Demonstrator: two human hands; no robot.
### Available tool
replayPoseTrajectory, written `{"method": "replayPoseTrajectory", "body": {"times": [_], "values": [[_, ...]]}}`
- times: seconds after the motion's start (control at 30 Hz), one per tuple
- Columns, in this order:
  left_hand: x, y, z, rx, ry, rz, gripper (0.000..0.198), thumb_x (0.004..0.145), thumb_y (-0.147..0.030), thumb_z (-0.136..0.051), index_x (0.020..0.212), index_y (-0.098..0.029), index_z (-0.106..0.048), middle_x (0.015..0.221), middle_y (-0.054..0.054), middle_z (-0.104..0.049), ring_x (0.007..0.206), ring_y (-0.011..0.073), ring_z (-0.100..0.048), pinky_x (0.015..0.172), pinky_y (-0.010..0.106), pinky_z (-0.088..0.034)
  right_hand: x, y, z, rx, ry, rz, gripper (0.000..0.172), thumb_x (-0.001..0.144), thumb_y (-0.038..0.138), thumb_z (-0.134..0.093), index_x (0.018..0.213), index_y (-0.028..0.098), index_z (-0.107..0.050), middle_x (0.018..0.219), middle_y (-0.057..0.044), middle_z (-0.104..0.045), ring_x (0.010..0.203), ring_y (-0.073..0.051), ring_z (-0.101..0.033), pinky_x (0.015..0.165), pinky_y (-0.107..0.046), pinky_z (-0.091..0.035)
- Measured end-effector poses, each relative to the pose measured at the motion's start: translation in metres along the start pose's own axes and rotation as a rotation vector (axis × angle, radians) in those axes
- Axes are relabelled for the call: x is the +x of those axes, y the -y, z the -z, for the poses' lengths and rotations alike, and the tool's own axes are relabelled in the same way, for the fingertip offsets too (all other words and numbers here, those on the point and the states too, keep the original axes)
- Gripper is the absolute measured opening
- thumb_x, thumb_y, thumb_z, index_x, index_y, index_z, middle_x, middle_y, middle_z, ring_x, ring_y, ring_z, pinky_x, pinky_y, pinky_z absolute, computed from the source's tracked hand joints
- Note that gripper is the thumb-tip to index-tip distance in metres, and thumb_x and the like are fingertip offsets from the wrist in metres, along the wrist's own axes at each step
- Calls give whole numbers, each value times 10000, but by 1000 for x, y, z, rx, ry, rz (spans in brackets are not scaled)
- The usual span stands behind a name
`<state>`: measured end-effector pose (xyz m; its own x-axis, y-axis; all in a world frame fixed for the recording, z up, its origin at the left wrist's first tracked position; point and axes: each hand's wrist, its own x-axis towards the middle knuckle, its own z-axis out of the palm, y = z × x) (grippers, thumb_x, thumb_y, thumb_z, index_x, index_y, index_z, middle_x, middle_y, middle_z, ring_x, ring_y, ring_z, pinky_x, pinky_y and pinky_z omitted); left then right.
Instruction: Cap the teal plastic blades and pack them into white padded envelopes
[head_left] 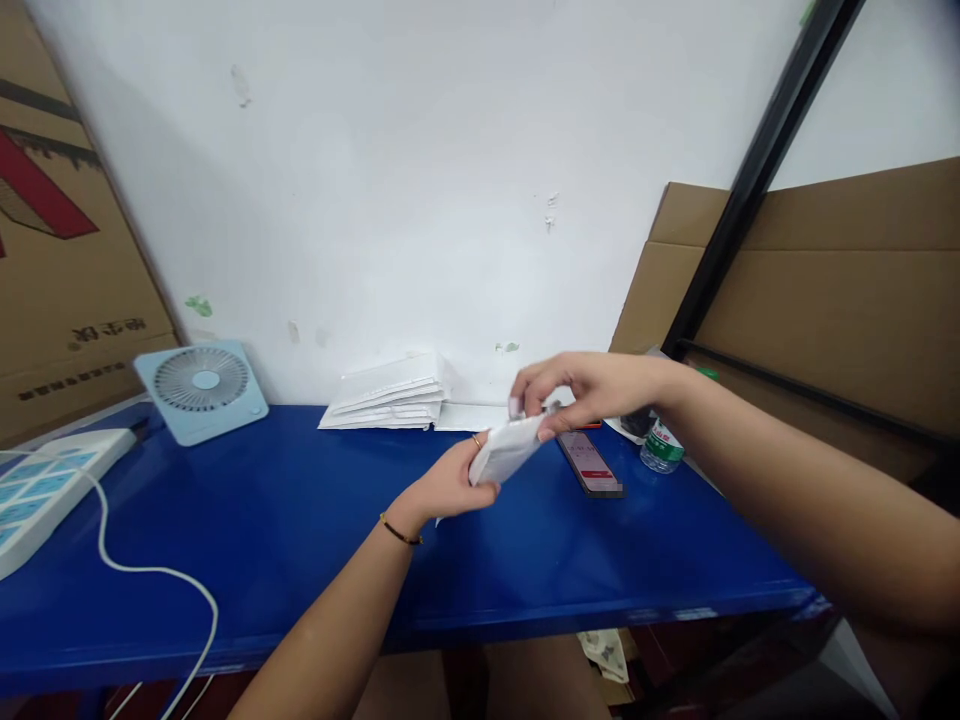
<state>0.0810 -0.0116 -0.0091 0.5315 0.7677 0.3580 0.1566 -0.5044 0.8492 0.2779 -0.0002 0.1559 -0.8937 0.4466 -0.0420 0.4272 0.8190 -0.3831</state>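
Note:
Both hands hold a small white packet (508, 450) above the middle of the blue table (285, 530). My left hand (450, 482) grips its lower end, with a ring on one finger and a thin bracelet on the wrist. My right hand (574, 392) pinches the packet's upper end from above, fingers closed on it. A stack of white envelopes (390, 392) lies against the wall behind the hands. A phone (590, 463) with a lit screen lies flat just right of the packet.
A small light-blue fan (201, 388) leans at the back left. A white power strip (41, 485) with a white cable (150, 580) sits far left. A plastic bottle (661, 447) lies at the right. Cardboard boxes (840, 290) and a black frame (757, 170) stand right; more cardboard (60, 220) left.

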Motion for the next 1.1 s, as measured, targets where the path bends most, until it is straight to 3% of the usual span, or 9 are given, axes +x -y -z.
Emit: {"method": "replayPoseTrajectory", "body": {"times": [0.1, 0.17, 0.3, 0.43, 0.57, 0.7, 0.77, 0.93, 1.1], "values": [[-20, -3, -15, -43, 70, 12, 347, 683, -155, -551, 1029, -146, -526, 785, -1, -570, 654, 110, -495, 589, 210, -425, -10, 7, -30, 165, 38, -56, 256, 782, 369, -562, 911, 159, -631, 829, -9, -619, 750, -108, -575, 675, -205, -448], [-29, -4, -24, -63, 16, 1, 312, 730, -203, -554, 1036, -145, -533, 851, 18, -588, 714, 126, -517, 647, 230, -443, -16, 6, -51, 127, -124, -20, 302, 813, 370, -536, 1032, 167, -578, 906, -36, -615, 788, -121, -577, 682, -219, -454], [-30, -8, -31, -65, -128, -31, 323, 809, -308, -513, 1091, -153, -546, 994, 45, -603, 870, 166, -539, 787, 277, -441, -23, -3, -79, -328, -465, 137, 318, 855, 399, -473, 1066, 183, -573, 1086, -112, -560, 1006, -201, -512, 842, -338, -401], [-18, -8, -25, -27, -98, -33, 323, 821, -329, -498, 1081, -151, -570, 966, 42, -623, 823, 158, -557, 754, 270, -450, -26, -10, -84, -619, -412, 155, 306, 880, 396, -421, 1012, 185, -598, 901, -104, -599, 924, -209, -517, 799, -341, -371], [-8, 10, -12, 40, -39, 104, 371, 701, -349, -641, 1008, -143, -611, 869, 32, -649, 762, 172, -580, 672, 259, -461, -28, -23, -70, -446, -433, -57, 342, 904, 378, -362, 800, 160, -604, 664, -41, -541, 645, -134, -487, 616, -246, -354], [3, 40, 13, -219, 1, 283, 420, 610, -345, -724, 966, -143, -629, 925, 52, -658, 789, 176, -602, 667, 251, -477, -28, -69, -56, -148, -607, -400, 443, 840, 511, -417, 626, 145, -546, 542, 3, -457, 508, -98, -397, 486, -220, -286], [13, 57, 27, -397, -112, 413, 404, 576, -303, -758, 920, -137, -629, 854, 56, -662, 691, 146, -599, 581, 221, -466, -23, -105, -60, 45, -682, -570, 455, 787, 556, -469, 620, 140, -548, 508, 14, -432, 476, -90, -369, 449, -215, -256], [47, 91, 45, -903, -786, 486, 266, 670, -159, -688, 883, -175, -531, 768, 25, -627, 671, 112, -602, 660, 232, -481, 14, -194, -104, 497, -848, -849, 429, 666, 563, -600, 596, 154, -487, 446, 43, -386, 390, -68, -310, 384, -213, -229], [60, 103, 42, -1037, -888, 468, 160, 773, -113, -532, 908, -196, -513, 892, 39, -594, 930, 115, -584, 911, 282, -409, 55, -234, -142, 393, -852, -978, 368, 804, 491, -450, 703, 144, -516, 507, -16, -472, 426, -114, -409, 414, -249, -326]]}}
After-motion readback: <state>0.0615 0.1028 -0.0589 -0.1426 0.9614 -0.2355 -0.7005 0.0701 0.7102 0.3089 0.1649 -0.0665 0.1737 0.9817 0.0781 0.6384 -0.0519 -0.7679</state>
